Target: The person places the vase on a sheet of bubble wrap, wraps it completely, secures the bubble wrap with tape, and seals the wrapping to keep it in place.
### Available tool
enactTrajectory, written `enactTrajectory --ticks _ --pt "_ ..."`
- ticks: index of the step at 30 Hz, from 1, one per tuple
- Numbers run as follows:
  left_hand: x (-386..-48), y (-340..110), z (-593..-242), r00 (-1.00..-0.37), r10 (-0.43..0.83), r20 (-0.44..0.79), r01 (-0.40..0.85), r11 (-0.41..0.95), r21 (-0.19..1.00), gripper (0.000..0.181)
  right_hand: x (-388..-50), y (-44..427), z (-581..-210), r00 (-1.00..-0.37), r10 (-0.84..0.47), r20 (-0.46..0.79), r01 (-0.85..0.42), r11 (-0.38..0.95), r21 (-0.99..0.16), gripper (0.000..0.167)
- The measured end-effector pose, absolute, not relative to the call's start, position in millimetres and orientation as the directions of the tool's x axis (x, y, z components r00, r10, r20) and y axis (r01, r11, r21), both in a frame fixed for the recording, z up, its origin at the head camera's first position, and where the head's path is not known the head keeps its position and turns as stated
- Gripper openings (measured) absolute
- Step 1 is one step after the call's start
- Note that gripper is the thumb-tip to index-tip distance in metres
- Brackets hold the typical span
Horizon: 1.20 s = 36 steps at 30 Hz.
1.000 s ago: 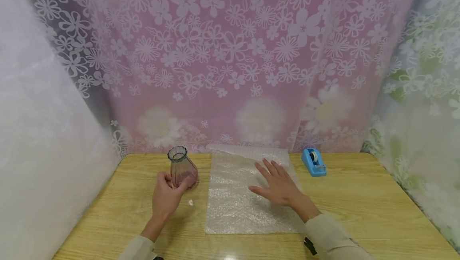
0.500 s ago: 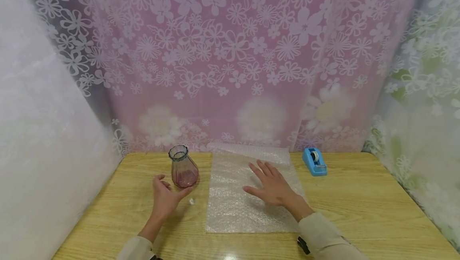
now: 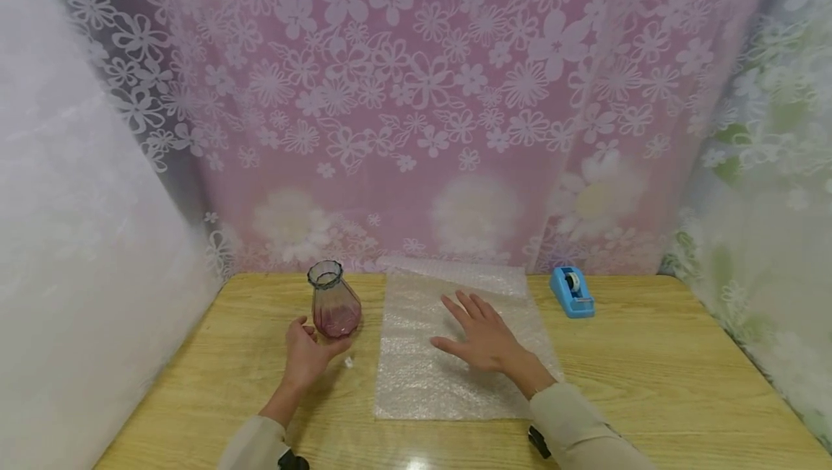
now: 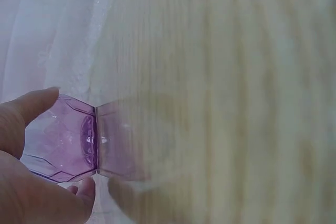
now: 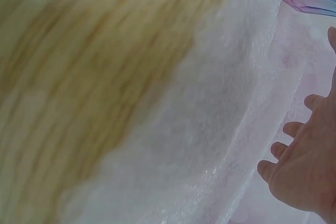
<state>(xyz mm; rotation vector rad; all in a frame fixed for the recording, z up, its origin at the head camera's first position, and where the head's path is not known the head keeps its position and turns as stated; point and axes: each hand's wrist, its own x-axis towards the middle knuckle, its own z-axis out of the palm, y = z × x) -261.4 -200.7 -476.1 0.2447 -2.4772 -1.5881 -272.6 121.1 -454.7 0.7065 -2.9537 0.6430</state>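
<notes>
A faceted glass vase (image 3: pixel 336 307), pink at its base and bluish at the rim, stands upright on the wooden table. My left hand (image 3: pixel 305 358) is just in front of it, thumb and fingers spread around the vase's lower part; in the left wrist view they flank its pink base (image 4: pixel 68 140). Whether they touch the glass is hard to tell. Over the sheet of bubble wrap (image 3: pixel 412 376) lies my right hand (image 3: pixel 484 340), palm down with spread fingers, holding nothing. Contact with the wrap cannot be made out.
A blue tape dispenser (image 3: pixel 572 292) stands at the back right of the table, beyond the wrap. A small clear scrap (image 3: pixel 349 362) lies near my left thumb. Flowered curtains (image 3: pixel 416 203) hang behind the table and along both sides.
My left hand has loosened its hold on the vase and moved slightly toward the front edge. My right hand has shifted left over the bubble wrap.
</notes>
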Motion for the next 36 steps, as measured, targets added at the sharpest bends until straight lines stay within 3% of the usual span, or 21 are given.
enactTrajectory --ticks 8,14,21,36 --pt "-271.6 -195.8 -478.2 -0.969 -0.218 0.113 -0.003 0.472 0.882 0.086 -277.3 117.8 -458.7 -0.897 -0.424 0.125 -0.439 0.819 -0.37 0.083" --pt "-276.5 -197.6 -479.4 -0.968 -0.239 0.078 -0.043 0.462 0.886 0.089 -278.4 115.0 -458.3 -0.896 -0.428 0.12 -0.441 0.821 -0.363 0.084" --pt "-287.1 -202.0 -484.1 -0.964 -0.244 0.104 -0.044 0.534 0.844 0.083 -277.2 113.8 -456.9 -0.891 -0.435 0.129 -0.447 0.797 -0.405 0.081" --pt "-287.2 -200.9 -484.5 -0.965 -0.262 0.03 -0.146 0.625 0.767 0.092 -277.2 105.6 -462.1 -0.89 -0.436 0.13 -0.45 0.799 -0.398 0.081"
